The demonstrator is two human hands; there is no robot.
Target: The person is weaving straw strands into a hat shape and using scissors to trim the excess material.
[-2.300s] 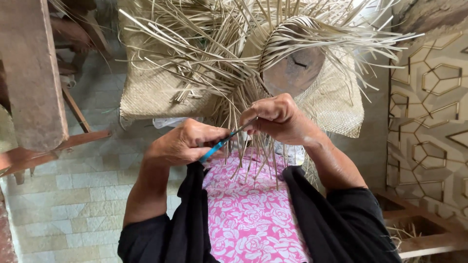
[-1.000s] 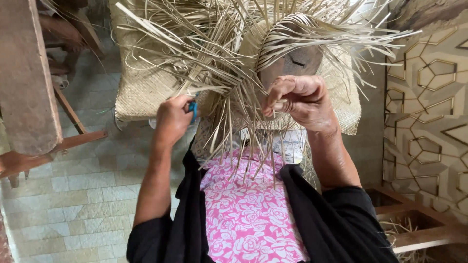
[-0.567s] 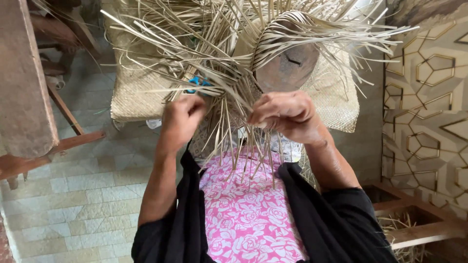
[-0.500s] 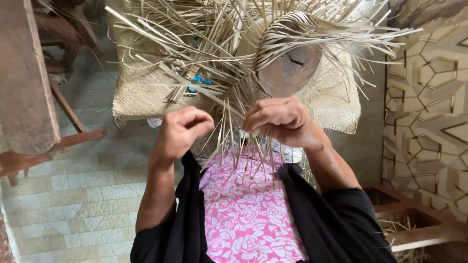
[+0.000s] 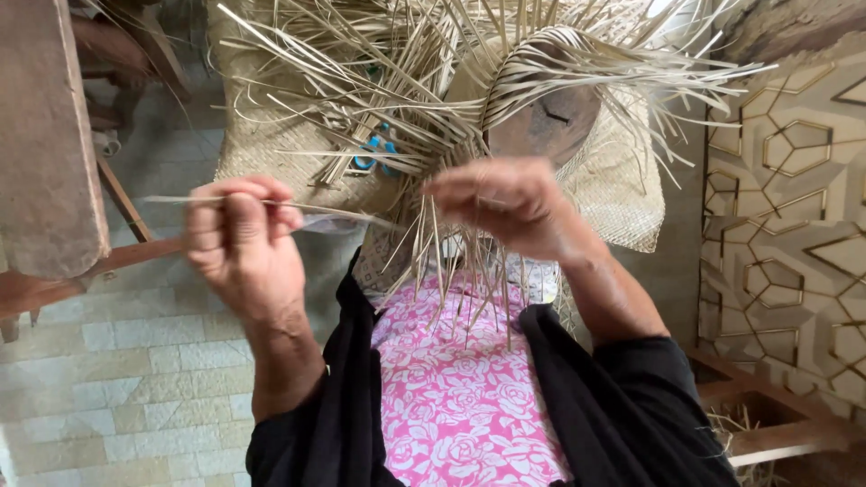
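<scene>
Clearly, the work in hand is the weaving of a pale straw hat of flat palm strips [image 5: 505, 99], which fills the upper middle of the frame and rests over a round brown wooden block [image 5: 550, 122] that peeks through the strands. The left hand [image 5: 239, 243], at centre left, has its fingers curled and pinching a single thin dry straw strip [image 5: 298, 209], drawn out sideways toward the left edge. The right hand [image 5: 510, 203], just right of centre, is blurred; its fingers look bunched down onto the loose strand ends at the near edge of the hat, but whether they pinch a strand I cannot tell. A blue-handled tool [image 5: 374, 153] lies tucked among the strands in the upper middle, touched by neither hand.

As for progress, I judge it partly done: a closely woven flat area shows at the upper left and at the right below the block, while many unwoven strips [image 5: 451, 271] stick out in all directions and hang over the pink flowered cloth [image 5: 451, 406] on the lap. The free ends have not been worked in or trimmed.

A brown wooden plank [image 5: 45, 135] stands at the left edge, pale floor tiles [image 5: 117, 379] lie at lower left, and a patterned wall panel [image 5: 794, 225] fills the right side.
</scene>
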